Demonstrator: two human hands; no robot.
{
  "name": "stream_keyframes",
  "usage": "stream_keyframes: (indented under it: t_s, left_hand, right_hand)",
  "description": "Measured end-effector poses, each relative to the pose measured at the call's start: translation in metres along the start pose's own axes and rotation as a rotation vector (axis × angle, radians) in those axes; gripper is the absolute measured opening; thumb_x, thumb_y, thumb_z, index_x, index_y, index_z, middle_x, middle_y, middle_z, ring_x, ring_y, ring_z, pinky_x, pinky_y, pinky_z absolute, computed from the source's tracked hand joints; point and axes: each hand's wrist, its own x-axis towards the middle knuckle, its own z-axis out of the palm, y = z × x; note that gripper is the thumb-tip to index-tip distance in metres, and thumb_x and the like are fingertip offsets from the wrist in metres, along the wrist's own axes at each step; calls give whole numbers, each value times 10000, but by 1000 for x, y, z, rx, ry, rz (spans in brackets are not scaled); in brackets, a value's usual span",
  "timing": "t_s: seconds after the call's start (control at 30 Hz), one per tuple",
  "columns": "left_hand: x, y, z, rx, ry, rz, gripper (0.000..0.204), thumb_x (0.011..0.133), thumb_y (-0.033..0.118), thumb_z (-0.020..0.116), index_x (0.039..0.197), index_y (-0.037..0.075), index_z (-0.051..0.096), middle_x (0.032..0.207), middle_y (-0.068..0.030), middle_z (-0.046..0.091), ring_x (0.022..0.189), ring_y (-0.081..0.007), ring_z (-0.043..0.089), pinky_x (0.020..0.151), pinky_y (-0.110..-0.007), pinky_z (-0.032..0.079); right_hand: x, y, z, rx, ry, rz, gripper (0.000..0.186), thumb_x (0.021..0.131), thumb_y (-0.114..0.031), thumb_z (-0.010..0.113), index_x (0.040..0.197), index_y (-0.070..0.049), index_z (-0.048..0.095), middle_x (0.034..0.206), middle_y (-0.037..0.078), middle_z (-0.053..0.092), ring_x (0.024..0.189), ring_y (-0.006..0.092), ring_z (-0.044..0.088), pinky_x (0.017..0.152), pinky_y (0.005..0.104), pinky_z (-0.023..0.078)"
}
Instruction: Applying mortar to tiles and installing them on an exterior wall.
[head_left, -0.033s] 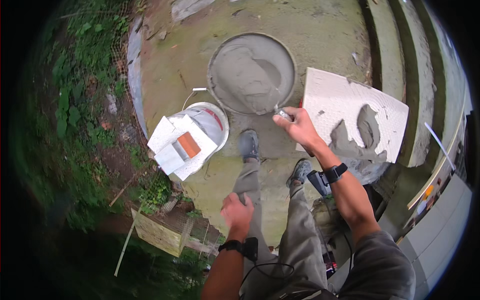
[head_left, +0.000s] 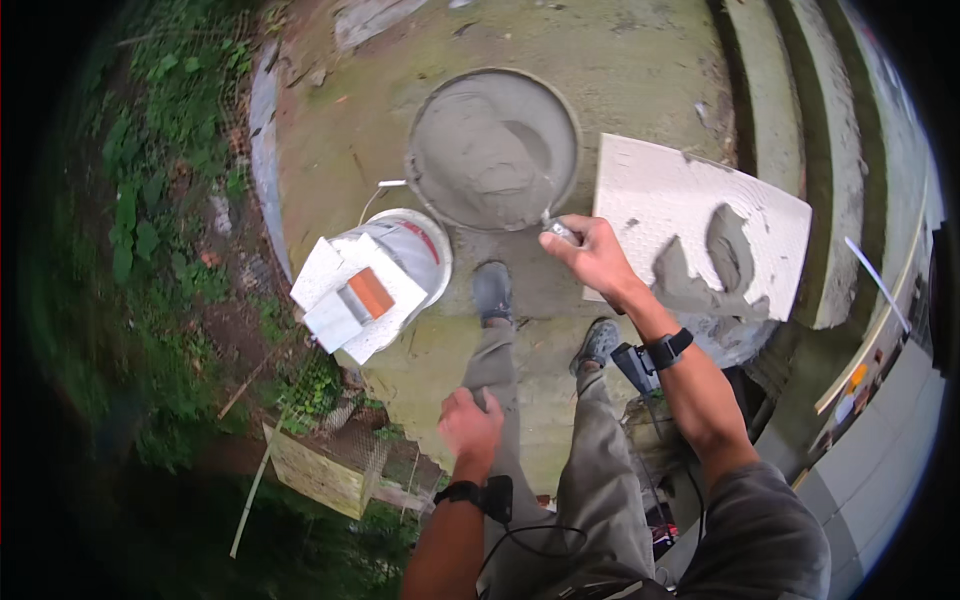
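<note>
My right hand is closed around the handle of a trowel, at the near right rim of a round tub. Grey wet mortar fills the tub, with a hollow on its right side. The trowel's thin neck reaches to the mortar; its blade cannot be made out. Just right of that hand lies a white textured board bearing smeared lumps of mortar. My left hand hangs over my left thigh, slightly blurred, its fingers curled with nothing seen in them.
Left of my feet stands a white bucket with white foam pieces and an orange-and-grey block on top. Concrete steps rise on the right. Plants and netting border the slab's left edge. A cable crosses near my waist.
The view has shifted a little, so the tub, bucket and board sit slightly farther left. My right hand keeps its grip on the trowel; my left hand stays curled.
</note>
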Motion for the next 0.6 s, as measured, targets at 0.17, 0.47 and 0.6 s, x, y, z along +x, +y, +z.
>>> stream_keyframes:
  t_s: [0.17, 0.47, 0.6]
  left_hand:
    - [-19, 18, -1, 36, -31, -23, 316, 853, 345, 715, 858, 54, 591, 839, -165, 651, 798, -382, 655, 673, -519, 507]
    - [-41, 43, 6, 36, -10, -41, 293, 860, 337, 703, 866, 68, 588, 850, -160, 656, 801, -385, 656, 692, -528, 498]
    - [-44, 41, 18, 19, -15, -45, 292, 853, 338, 708, 862, 73, 587, 848, -154, 660, 788, -378, 659, 690, -517, 505]
  right_hand:
    - [-95, -14, -80, -246, 120, -169, 294, 847, -237, 748, 953, 33, 696, 801, 144, 676, 597, 265, 555, 638, 385, 496]
    - [-249, 118, -219, -904, 472, 61, 243, 823, -127, 723, 923, -30, 524, 819, 212, 650, 731, 431, 653, 633, 501, 514]
    - [-273, 121, -203, -795, 610, -39, 185, 851, -77, 712, 939, -13, 563, 788, 191, 634, 660, 401, 640, 581, 443, 501]
